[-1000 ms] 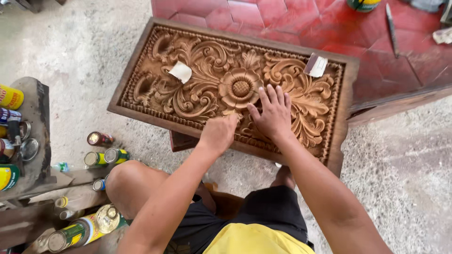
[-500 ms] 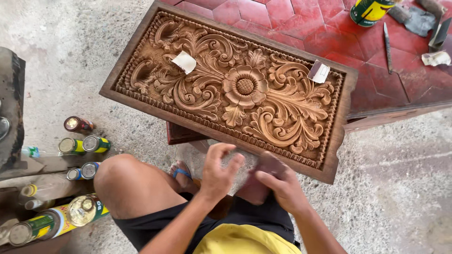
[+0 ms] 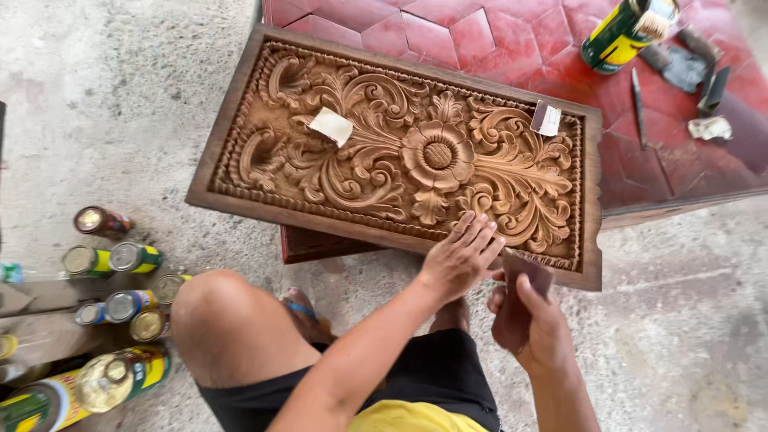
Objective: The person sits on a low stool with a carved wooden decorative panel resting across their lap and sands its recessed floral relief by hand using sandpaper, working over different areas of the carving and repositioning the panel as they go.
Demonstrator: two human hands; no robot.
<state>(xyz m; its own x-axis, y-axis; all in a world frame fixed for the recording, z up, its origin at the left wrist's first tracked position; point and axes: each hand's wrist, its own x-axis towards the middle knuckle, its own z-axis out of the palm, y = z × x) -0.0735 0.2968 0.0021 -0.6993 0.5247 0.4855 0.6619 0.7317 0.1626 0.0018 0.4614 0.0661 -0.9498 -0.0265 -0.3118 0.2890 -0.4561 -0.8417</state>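
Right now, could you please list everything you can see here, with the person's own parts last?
carved panel: one, brown wood, centre, on a low support.
paper scraps: two, pale, lying on the carving, one left of the flower, one at the right end.
tiled platform: one, red, behind the panel.
tall can: one, green and yellow, on the platform.
hand tools: several, dark, on the platform at right.
small cans: about eight, green and yellow, on the floor at left.
knee: one, bare, bottom left.
left hand: fingers on the panel's near edge.
right hand: holds a dark sanding sheet.
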